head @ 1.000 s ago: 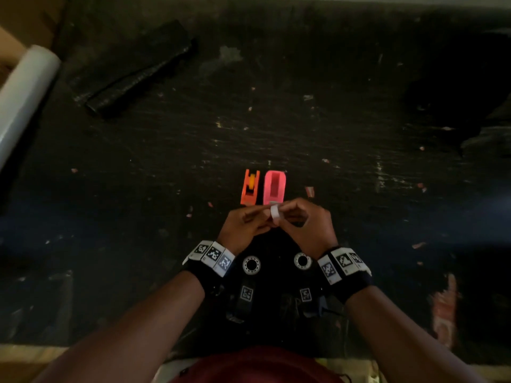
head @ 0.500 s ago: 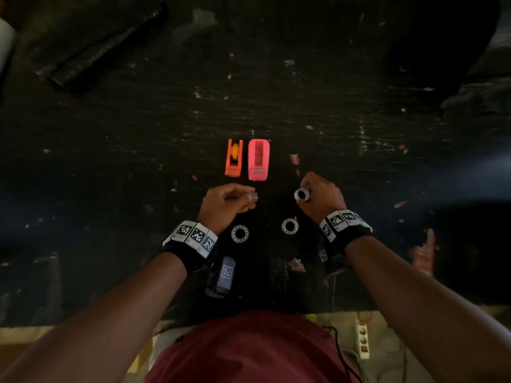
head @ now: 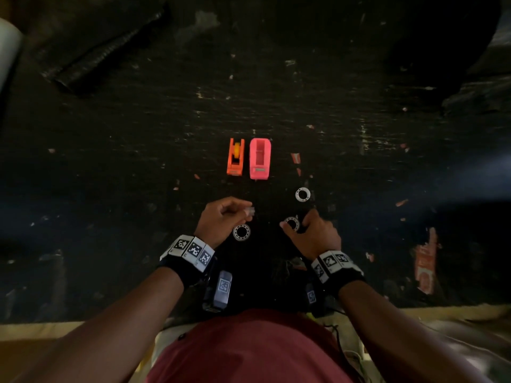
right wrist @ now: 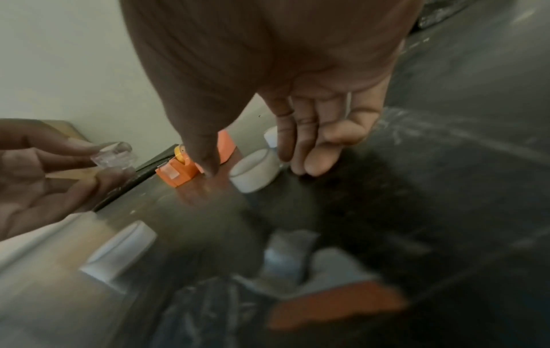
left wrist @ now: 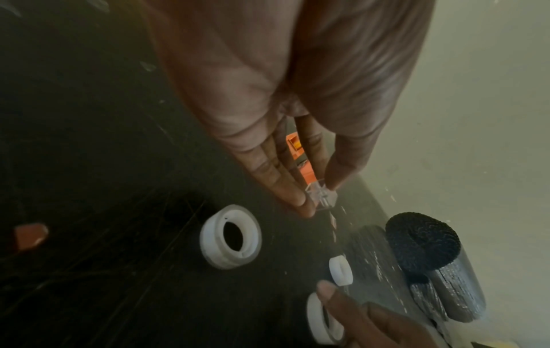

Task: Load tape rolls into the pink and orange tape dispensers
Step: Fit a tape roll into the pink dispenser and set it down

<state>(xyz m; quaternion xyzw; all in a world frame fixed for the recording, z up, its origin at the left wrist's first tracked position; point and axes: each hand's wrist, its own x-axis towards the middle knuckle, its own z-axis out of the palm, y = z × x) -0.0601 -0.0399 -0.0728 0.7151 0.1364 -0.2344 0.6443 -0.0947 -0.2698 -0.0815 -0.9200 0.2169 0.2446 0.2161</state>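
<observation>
The orange dispenser (head: 235, 157) and the pink dispenser (head: 260, 158) stand side by side on the black table. The pink one's bay is empty. My left hand (head: 246, 212) pinches a small clear plastic core (head: 250, 210), also seen in the left wrist view (left wrist: 321, 195). My right hand (head: 293, 224) reaches over a white tape roll (head: 290, 218), thumb on its left and fingers on its right. In the right wrist view the thumb (right wrist: 206, 164) stands slightly off this roll (right wrist: 254, 173). A second roll (head: 235, 232) lies by my left wrist, a third roll (head: 297, 194) right of the pink dispenser.
A black rolled sheet (head: 102, 48) lies at the far left, a white roll (head: 8, 42) at the left edge. A black mesh roll (left wrist: 422, 244) shows beyond the dispensers in the left wrist view. The table's near edge (head: 55, 323) runs just before my body.
My hands parted. The right hand set its roll down right of the pink dispenser, then drew back to a nearer roll. The left hand still holds the clear core.
</observation>
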